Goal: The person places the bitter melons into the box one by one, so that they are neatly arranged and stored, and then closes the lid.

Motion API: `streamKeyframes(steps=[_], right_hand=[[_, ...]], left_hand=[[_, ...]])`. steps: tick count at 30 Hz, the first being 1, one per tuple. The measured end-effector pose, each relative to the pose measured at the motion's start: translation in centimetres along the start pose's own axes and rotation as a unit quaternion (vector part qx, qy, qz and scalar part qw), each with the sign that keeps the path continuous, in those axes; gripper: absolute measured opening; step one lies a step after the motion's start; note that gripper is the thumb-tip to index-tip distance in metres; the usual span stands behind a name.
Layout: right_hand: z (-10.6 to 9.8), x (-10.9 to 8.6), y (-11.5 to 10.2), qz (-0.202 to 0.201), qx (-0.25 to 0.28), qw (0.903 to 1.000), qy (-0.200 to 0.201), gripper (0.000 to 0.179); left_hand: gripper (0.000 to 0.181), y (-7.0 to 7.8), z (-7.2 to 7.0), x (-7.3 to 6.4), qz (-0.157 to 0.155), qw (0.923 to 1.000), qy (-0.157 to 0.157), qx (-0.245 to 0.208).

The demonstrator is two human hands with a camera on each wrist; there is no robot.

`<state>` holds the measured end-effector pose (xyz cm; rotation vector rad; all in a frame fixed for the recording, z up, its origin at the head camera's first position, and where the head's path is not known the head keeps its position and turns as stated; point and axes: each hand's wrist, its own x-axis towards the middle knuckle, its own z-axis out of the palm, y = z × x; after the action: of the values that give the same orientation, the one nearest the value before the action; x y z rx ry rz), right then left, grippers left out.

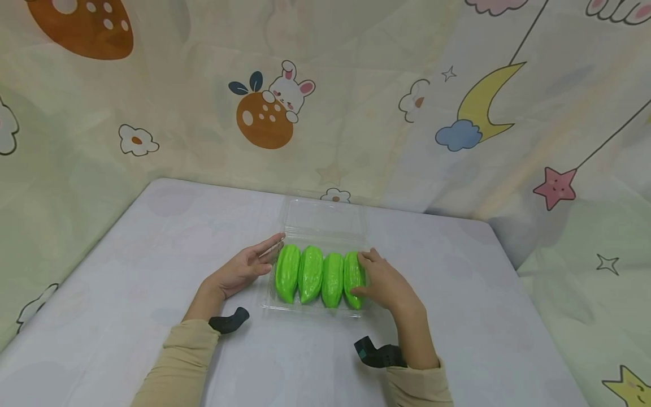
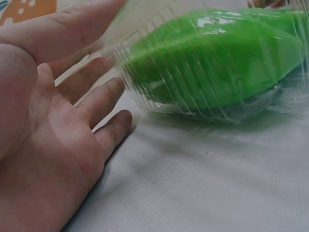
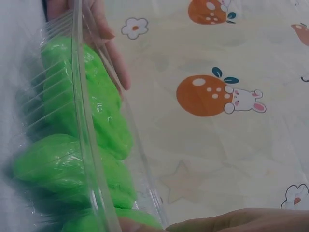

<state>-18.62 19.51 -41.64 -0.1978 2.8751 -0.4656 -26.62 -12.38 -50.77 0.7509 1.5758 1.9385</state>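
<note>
In the head view a clear plastic clamshell box (image 1: pixel 317 311) lies on the table with its lid (image 1: pixel 325 217) folded back. Several glossy green, ridged, gourd-like pieces (image 1: pixel 311 274) sit in it side by side, tapered ends toward me. My left hand (image 1: pixel 244 268) is at the box's left wall, fingers extended. The left wrist view shows those fingertips right at the ribbed plastic wall (image 2: pixel 183 82). My right hand (image 1: pixel 389 282) grips the rightmost green piece (image 1: pixel 353 277), thumb near its lower part and fingers near its upper end. Only part of this hand (image 3: pixel 231 222) appears in the right wrist view.
A white cloth covers the table (image 1: pixel 315 362), and a printed curtain (image 1: pixel 356 113) stands behind it and at the sides. The lid reaches near the table's back edge. A black wrist camera (image 1: pixel 378 353) is on the right wrist, another (image 1: pixel 229 321) on the left.
</note>
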Motion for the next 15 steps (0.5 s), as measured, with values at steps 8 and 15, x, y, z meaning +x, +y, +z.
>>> streamKeyframes(steps=[8, 15], right_hand=[[0.0, 0.11, 0.12, -0.019, 0.009, 0.9998, -0.003, 0.086], [-0.03, 0.08, 0.17, -0.051, 0.01, 0.9986, -0.004, 0.082]], left_hand=[[0.073, 0.06, 0.07, -0.08, 0.0, 1.0, 0.002, 0.0], [0.072, 0.2, 0.17, -0.09, 0.001, 1.0, 0.003, 0.002]])
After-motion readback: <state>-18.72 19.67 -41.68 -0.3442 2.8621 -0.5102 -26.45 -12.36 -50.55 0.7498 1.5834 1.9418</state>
